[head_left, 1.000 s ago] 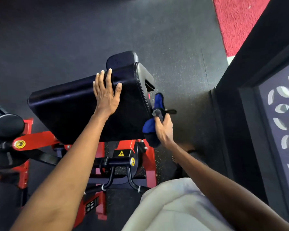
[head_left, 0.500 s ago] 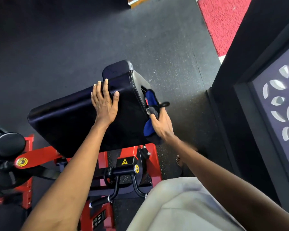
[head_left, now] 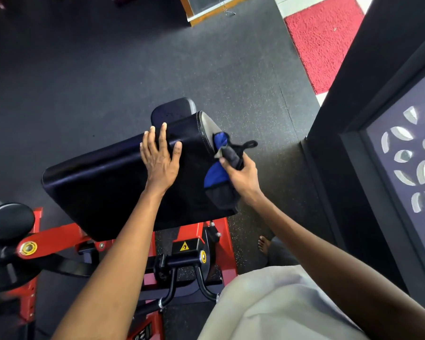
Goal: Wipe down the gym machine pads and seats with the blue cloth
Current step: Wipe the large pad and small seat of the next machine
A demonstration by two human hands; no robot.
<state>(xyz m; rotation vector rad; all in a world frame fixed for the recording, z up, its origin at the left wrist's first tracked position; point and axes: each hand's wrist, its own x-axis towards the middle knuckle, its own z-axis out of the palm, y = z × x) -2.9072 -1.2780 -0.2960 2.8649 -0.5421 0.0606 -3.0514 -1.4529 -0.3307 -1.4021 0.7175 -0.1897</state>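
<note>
Wiping the right end of the pad with the blue cloth.
Gripping the bunched cloth in the right hand against the end face; bracing with the left hand flat, fingers straight, on top; long axis running leftward.

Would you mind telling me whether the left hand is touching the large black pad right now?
Touching. The head view shows the left hand lying flat on the black pad, fingers spread over its top edge with no gap visible.
</note>
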